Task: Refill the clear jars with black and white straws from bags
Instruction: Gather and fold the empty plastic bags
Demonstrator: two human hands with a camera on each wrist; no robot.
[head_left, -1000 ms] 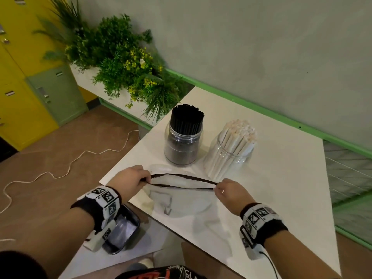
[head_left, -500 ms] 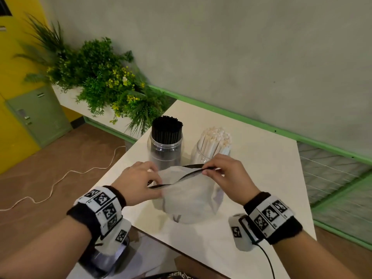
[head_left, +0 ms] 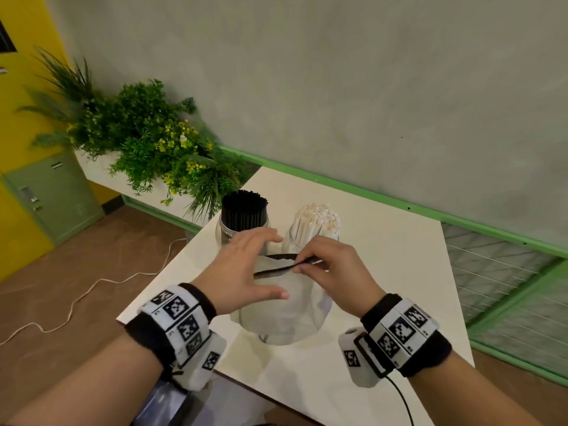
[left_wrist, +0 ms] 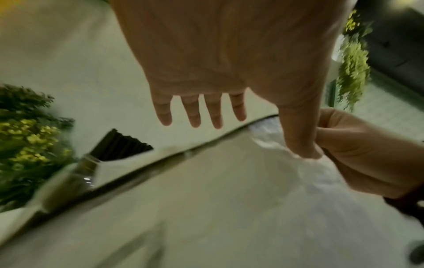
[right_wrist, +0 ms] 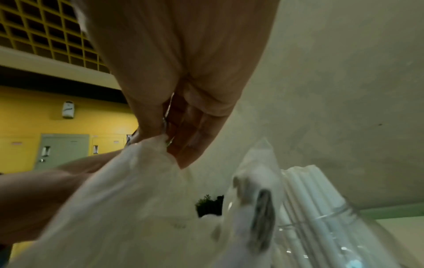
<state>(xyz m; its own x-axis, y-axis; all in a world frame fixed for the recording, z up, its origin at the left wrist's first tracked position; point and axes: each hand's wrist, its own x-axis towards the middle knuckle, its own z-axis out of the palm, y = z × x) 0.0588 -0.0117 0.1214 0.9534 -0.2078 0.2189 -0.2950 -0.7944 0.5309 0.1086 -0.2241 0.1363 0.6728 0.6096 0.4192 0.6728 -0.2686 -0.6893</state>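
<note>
The right hand (head_left: 333, 272) pinches the dark-edged top of a white bag (head_left: 282, 312), thumb and fingers pressed together on the rim, and holds it up off the table (head_left: 384, 272). The right wrist view shows the same pinch from below: fingers (right_wrist: 195, 137) closed on gathered plastic, the bag (right_wrist: 128, 208) hanging under them.

The left hand (head_left: 242, 269) is spread, fingers straight and apart, holding nothing. It sits just beside the bag's mouth, thumb lying against the bag's near side. In the left wrist view the four fingers (left_wrist: 195, 112) point out over the table with gaps between them, and the thumb tip meets the bag (left_wrist: 309, 181) right next to the right hand (left_wrist: 367, 156).

Behind the hands two clear jars stand side by side on the table. The left jar (head_left: 242, 229) holds black straws (head_left: 244, 207), packed upright and reaching above its rim. The right jar (head_left: 307, 241) holds white straws (head_left: 318, 219), leaning slightly. The bag hangs in front of both, partly hiding their lower halves.

Whether the bag holds any straws cannot be told; it looks slack.

Both wrists wear black bands (head_left: 172, 321) carrying white blocks printed with black-and-white square marker patterns. No readable words or brand names show on them, the bag or the jars.

A planter of green foliage with yellow flowers (head_left: 153, 142) stands beyond the table's far left corner, and a white cord (head_left: 92, 287) trails over the brown floor.
</note>
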